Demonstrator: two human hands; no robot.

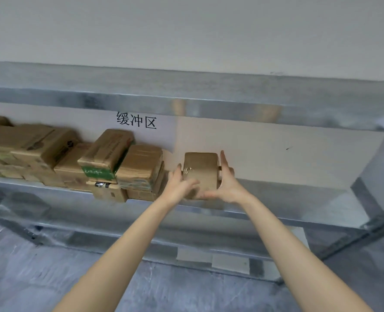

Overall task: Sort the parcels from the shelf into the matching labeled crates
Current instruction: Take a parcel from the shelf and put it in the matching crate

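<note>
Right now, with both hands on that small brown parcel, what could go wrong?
The parcel is only squeezed between the left hand and right hand; its taped face looks slick, so it might slip. The stacked parcels just beside it overhang the shelf edge; a nudge from the left hand could topple them.

parcel stack [35,149] is cut by the left edge, its print unreadable.
</note>
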